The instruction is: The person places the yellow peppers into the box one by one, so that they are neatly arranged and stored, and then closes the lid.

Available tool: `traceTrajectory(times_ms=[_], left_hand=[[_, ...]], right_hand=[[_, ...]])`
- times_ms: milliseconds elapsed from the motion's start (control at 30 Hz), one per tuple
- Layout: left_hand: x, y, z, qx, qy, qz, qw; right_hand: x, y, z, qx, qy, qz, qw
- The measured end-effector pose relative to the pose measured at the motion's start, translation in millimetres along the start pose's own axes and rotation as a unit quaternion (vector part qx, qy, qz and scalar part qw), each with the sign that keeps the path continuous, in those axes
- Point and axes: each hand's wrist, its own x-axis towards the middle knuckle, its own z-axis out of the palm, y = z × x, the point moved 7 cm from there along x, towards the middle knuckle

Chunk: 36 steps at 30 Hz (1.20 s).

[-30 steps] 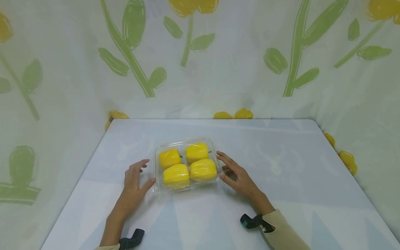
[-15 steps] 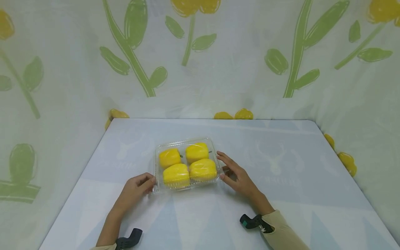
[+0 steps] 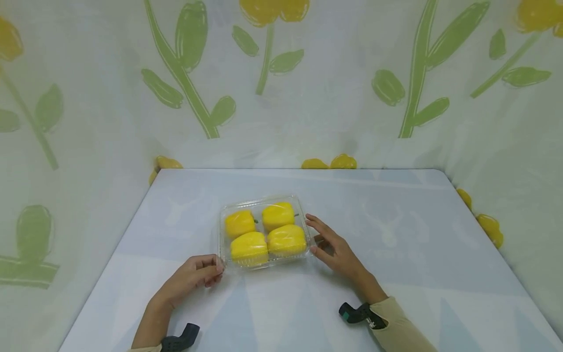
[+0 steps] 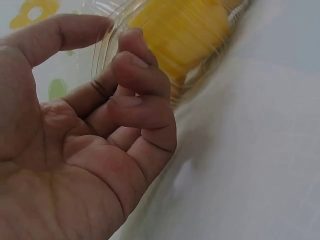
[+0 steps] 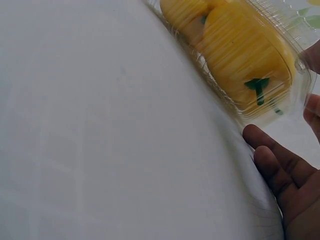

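A clear plastic clamshell box [image 3: 246, 202] lies slightly turned on the table, its lid down. Several yellow bell peppers [image 3: 287, 239] with green stems sit inside it. My left hand [image 3: 195, 276] is at the box's near left corner; thumb and index finger pinch the rim there, and the other fingers curl in beside it, as the left wrist view shows. On the opposite side, my right hand [image 3: 336, 252] rests with loosely bent fingers along the right edge. In the right wrist view a fingertip [image 5: 312, 59] touches the corner of the box, while two lower fingers lie on the tabletop.
The white-and-pale-blue table [image 3: 396, 274] stretches out around the box. Cloth walls [image 3: 325, 98] with printed green leaves and yellow flowers enclose its back and sides. Dark wrist cameras [image 3: 182, 337] sit on both forearms.
My left hand has gone from spread fingers beside the box to pinching its rim, sliding down toward the near left corner. The right hand and the box have hardly moved.
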Motion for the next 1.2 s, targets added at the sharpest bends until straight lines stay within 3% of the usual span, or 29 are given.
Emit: traceTrajectory(times_ms=[300,533,733,867,1033,1100,1200], left_hand=[[2.8,0.8,4.2,-0.052,0.002,-0.013,0.9985],[4.6,-1.6,4.0,-0.056,0.037,-0.027,0.9974],[2.6,0.8,4.1,-0.057,0.033,-0.02,0.9976],[1.2,2.7,4.1,-0.026,0.02,-0.021,0.9993],[-6.1,2.1,-0.4,0.058,0.004,-0.031,0.9978],[-9.3,0.8,-5.9,0.082,0.017,-0.034,0.9959],[-11.3,1.4,-17.7,0.106,0.079,-0.019,0.9911]], right_hand=[[-1.1,2.5,-0.9,0.007,-0.002,0.005,1.0],[-2.8,2.9,-2.5,0.017,-0.001,0.008,0.9998],[-2.1,1.8,-1.8,0.013,-0.002,-0.002,0.9999],[-1.9,1.0,-1.4,0.013,0.0,-0.005,0.9999],[-3.3,11.0,0.6,0.013,0.006,0.006,0.9999],[-6.1,22.3,-1.8,0.028,0.02,0.023,0.9991],[-13.6,42.1,-13.0,0.029,0.058,0.062,0.996]])
